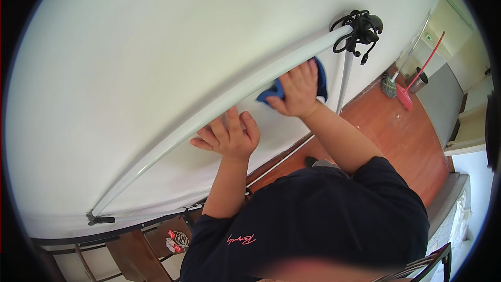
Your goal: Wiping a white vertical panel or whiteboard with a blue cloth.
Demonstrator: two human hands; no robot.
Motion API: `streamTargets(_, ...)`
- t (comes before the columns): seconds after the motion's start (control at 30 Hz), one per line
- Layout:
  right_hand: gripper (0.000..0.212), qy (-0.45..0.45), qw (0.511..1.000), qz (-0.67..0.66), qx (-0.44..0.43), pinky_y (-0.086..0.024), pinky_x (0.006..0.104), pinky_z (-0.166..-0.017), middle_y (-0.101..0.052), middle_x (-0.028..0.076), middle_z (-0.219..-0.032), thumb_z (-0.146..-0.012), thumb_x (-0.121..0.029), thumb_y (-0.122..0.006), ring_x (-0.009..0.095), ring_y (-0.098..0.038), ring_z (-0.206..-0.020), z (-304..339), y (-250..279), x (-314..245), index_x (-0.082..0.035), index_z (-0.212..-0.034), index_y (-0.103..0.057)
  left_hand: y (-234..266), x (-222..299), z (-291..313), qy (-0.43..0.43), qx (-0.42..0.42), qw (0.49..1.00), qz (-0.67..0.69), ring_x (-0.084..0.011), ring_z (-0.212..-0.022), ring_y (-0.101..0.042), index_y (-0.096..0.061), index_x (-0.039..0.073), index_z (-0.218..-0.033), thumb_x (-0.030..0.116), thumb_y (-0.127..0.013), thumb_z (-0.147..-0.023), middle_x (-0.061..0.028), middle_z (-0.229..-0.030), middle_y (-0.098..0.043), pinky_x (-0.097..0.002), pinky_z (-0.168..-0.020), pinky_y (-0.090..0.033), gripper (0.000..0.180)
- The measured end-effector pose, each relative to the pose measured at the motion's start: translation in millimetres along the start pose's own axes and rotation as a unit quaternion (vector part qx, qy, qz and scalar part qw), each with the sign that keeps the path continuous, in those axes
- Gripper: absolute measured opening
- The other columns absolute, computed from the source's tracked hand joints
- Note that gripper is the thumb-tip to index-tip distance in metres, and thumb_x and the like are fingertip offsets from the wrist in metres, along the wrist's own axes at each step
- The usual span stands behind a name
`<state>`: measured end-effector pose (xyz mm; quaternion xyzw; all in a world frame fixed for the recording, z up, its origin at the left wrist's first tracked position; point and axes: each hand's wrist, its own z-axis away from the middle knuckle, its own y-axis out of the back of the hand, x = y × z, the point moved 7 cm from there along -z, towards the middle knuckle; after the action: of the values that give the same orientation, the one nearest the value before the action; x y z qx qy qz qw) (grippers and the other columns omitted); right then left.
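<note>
Two bare hands at a smooth white bar, one with a blue cloth

The white bar runs in a long, faintly glossy arc across a plain pale surface; a dull black end piece caps its lower left end, and a tangle of thin, looped black cable hangs about its upper right end, where a slim pale post drops away.

The left hand has its fingers apart and slightly curled, just below the bar; whether the fingertips touch it cannot be told; the right hand lies over the soft, folded blue cloth, also below the bar and nearer the cable, fingers nearly straight and close together, thumb apart; whether it grips the cloth or only presses it cannot be told.

Beyond, a reddish-brown floor with a slight sheen carries a bristly grey-green broom, a pink dustpan and a rounded metallic bin; at lower left, a coil of pale cord lies on a flat brown board.
</note>
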<state>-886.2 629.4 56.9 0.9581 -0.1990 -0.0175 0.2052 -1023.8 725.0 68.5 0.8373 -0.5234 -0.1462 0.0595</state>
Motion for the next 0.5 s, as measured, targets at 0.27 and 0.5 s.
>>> streamTargets(0.27, 0.074, -0.307, 0.926, -0.085, 0.204, -0.010, 0.0569, -0.110, -0.021, 0.032, -0.149, -0.091, -0.037, -0.046, 0.051, -0.018, -0.137, 9.2, 3.6, 10.4, 0.013, -0.141, -0.025, 0.9, 3.8, 1.0, -0.011, 0.021, 1.000, 0.011, -0.0416, -0.143, -0.009, -0.054, 0.006, -0.130, 0.024, -0.053, -0.087, -0.0214, -0.151, -0.028, -0.0533, -0.112, 0.007, 0.047)
streamTargets(0.5, 0.061, 0.009, 0.997, -0.046, 0.066, -0.011, 0.0553, -0.112, -0.049, 0.023, -0.134, -0.083, -0.052, -0.055, 0.042, -0.037, -0.129, 44.8, -20.6, -18.7, -0.005, -0.122, -0.058, -3.3, 0.2, 14.1, -0.004, -0.004, 1.000, 0.020, -0.0418, -0.143, -0.009, -0.055, 0.005, -0.129, 0.023, -0.051, -0.087, -0.0212, -0.150, -0.028, -0.0528, -0.112, 0.008, 0.045)
